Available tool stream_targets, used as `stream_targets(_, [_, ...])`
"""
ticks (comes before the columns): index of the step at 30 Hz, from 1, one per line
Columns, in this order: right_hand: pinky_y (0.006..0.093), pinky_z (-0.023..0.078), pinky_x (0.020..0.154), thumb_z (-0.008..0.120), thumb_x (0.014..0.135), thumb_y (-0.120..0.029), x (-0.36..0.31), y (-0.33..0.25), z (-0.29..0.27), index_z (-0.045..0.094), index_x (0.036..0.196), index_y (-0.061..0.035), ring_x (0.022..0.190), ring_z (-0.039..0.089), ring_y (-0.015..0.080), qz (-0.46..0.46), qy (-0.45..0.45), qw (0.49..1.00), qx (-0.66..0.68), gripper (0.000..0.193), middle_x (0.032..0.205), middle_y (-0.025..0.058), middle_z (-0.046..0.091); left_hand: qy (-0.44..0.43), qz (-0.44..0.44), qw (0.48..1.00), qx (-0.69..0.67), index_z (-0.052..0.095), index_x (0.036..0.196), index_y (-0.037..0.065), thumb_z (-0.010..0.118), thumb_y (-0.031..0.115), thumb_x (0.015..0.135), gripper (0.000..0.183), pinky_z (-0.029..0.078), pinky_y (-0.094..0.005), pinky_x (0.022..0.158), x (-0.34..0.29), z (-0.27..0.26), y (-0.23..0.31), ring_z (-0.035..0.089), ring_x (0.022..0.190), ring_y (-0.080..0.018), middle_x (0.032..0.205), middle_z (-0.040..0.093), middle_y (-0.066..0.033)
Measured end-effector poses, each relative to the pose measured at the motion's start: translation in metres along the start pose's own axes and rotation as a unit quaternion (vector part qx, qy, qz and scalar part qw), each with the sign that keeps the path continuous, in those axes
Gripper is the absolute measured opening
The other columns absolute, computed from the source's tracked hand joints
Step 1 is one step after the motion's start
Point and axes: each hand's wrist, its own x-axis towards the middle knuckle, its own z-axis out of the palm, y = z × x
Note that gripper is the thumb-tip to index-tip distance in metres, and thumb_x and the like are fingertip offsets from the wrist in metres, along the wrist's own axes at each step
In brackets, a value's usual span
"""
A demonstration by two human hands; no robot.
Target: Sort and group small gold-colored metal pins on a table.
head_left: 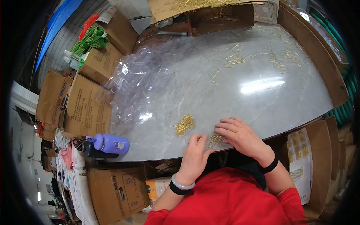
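Presently, gold-coloured metal wire hooks (215, 140) lie between the left hand (194, 153), thumb and fingers apart, and the right hand (240, 137), grip not discernible, near the glossy grey table's (210, 97) near edge. Likely light, stiff, tangle-prone: pinch one mid-length.

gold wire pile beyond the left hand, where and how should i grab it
Probably across its middle, from above, with the nearby left hand: the gold wire pile lies low and longish on the table, its thin pieces overlapping, so gripping one end might scatter them.
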Motion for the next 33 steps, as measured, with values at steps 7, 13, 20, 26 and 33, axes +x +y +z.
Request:
stream_targets(7, [0.0446,0.047,0.108,0.072,0.083,-0.009,-0.012,0.004,0.015,0.066,0.112,-0.0037,0.122,0.06,0.0304,0.003,0.062,0.998,0.006,0.03,0.123,0.0104,0.066,0.002,0.03,0.999,-0.021,0.061,0.121,-0.003,0.072,-0.004,0.083,0.04,0.053,-0.0376,0.076,0.026,0.012,-0.002,0.065,0.082,-0.0291,0.104,0.06,-0.0167])
stream_targets(13, [0.0423,0.05,0.103,0.072,0.082,-0.006,-0.011,0.0,0.009,0.062,0.116,-0.0018,0.119,0.06,0.034,0.038,0.094,0.995,0.009,0.036,0.125,0.0138,0.062,-0.044,-0.007,0.982,-0.182,0.055,0.133,-0.002,0.072,-0.004,0.081,0.055,0.054,-0.0362,0.078,0.041,0.017,0.012,0.065,0.093,-0.0281,0.117,0.057,-0.0182])
stream_targets(20, [0.043,0.05,0.1,0.074,0.08,-0.004,-0.017,0.008,0.01,0.059,0.122,-0.0021,0.116,0.059,0.0365,0.052,0.056,0.995,0.066,0.044,0.127,0.0151,0.059,-0.045,0.077,0.996,0.003,0.046,0.145,-0.001,0.08,0.008,0.08,0.074,0.045,-0.0454,0.105,0.035,0.01,0.008,0.054,0.121,-0.0381,0.139,0.05,-0.0214])
stream_targets(26, [0.0427,0.046,0.105,0.064,0.091,0.0,-0.026,-0.004,-0.003,0.055,0.13,-0.0009,0.127,0.051,0.0407,0.127,0.113,0.964,0.203,0.041,0.139,0.0217,0.05,-0.069,0.132,0.988,-0.034,0.043,0.147,-0.002,0.075,0.014,0.087,0.07,0.031,-0.0521,0.119,0.041,0.031,-0.003,0.038,0.143,-0.0432,0.15,0.045,-0.0219])
stream_targets(33, [0.0469,0.031,0.119,0.052,0.087,0.008,-0.039,-0.038,0.023,0.034,0.148,0.0037,0.147,0.031,0.0467,0.21,0.167,0.952,0.147,0.064,0.159,0.0294,0.026,-0.058,0.191,0.98,0.004,0.044,0.144,-0.007,0.061,0.004,0.094,0.054,0.031,-0.0541,0.119,0.04,0.047,-0.002,0.039,0.142,-0.0444,0.147,0.046,-0.0254])
